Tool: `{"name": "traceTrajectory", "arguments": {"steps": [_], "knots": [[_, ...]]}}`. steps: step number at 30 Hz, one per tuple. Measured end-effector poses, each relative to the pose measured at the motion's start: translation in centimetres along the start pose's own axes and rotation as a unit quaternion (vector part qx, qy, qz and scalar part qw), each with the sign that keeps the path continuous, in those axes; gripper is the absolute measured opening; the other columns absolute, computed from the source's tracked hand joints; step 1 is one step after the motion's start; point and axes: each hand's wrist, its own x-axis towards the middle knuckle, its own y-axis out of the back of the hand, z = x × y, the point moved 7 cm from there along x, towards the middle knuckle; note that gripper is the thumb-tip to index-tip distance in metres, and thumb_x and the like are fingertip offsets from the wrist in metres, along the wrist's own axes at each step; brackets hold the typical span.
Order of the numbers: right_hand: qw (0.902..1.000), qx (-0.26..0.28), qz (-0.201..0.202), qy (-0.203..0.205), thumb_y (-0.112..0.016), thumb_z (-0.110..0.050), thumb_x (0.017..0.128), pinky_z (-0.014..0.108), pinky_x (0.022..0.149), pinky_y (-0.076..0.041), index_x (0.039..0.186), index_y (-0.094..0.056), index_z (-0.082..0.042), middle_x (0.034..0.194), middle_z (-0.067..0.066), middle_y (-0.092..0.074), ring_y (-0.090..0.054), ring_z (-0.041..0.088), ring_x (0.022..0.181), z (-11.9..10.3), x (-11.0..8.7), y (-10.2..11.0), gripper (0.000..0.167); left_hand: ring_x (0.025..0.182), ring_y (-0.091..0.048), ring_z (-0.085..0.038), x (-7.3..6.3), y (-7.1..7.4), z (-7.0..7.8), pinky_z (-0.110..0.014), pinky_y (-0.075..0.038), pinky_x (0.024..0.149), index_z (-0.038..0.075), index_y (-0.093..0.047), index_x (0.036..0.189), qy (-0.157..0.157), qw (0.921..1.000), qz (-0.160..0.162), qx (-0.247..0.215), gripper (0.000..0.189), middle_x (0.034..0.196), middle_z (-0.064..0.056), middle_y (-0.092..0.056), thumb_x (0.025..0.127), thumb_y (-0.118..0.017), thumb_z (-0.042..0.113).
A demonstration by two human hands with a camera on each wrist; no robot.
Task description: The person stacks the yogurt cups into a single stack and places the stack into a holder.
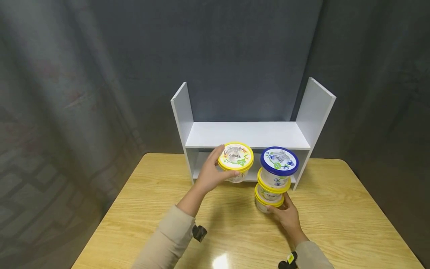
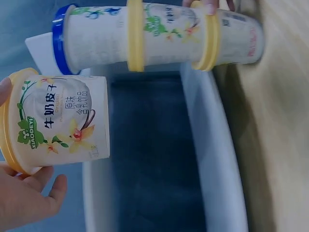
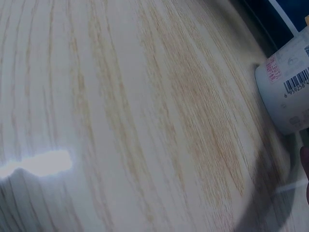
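Note:
My left hand (image 1: 213,172) grips a yellow-lidded paper tub (image 1: 236,157) by its lid rim, held up in front of the shelf. Vanilla flowers decorate that tub's side in the left wrist view. To the right is a stack of three: a blue-lidded tub (image 1: 279,161) with blueberries on top, a yellow-lidded middle tub (image 1: 271,191) and a yellow-lidded bottom tub (image 1: 263,206). My right hand (image 1: 287,216) holds the bottom tub around its lid, thumb on the near side. Only that tub's lower body (image 3: 289,92) shows in the right wrist view, with its barcode.
A white two-level shelf (image 1: 246,134) with tall side panels stands at the back of the wooden table (image 1: 336,209). The stack stands in front of its right part. Dark grey curtains (image 1: 248,59) hang behind and to both sides.

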Motion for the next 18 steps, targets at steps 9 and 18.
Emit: {"name": "traceTrajectory", "arguments": {"steps": [9, 18], "knots": [[0.9999, 0.000, 0.000, 0.010, -0.073, -0.022, 0.068, 0.015, 0.075, -0.041, 0.138, -0.021, -0.021, 0.123, 0.013, -0.040, -0.042, 0.026, 0.107, -0.1, 0.1, 0.0, 0.087, 0.122, -0.026, -0.014, 1.1, 0.6, 3.5, -0.032, -0.032, 0.094, 0.017, -0.027, 0.136, -0.028, 0.9994, -0.006, -0.017, 0.092, 0.139, 0.004, -0.023, 0.060, -0.078, 0.033], [0.9999, 0.000, 0.003, 0.014, -0.073, -0.021, 0.068, 0.014, 0.074, -0.040, 0.138, -0.021, -0.018, 0.124, 0.014, -0.041, -0.041, 0.027, 0.107, -0.1, -0.1, 0.0, 0.088, 0.121, -0.028, -0.012, 2.3, 0.7, 6.1, -0.034, -0.036, 0.091, 0.020, -0.029, 0.135, -0.034, 0.9977, -0.009, -0.059, 0.089, 0.138, 0.007, -0.025, 0.061, -0.077, 0.030]]}}
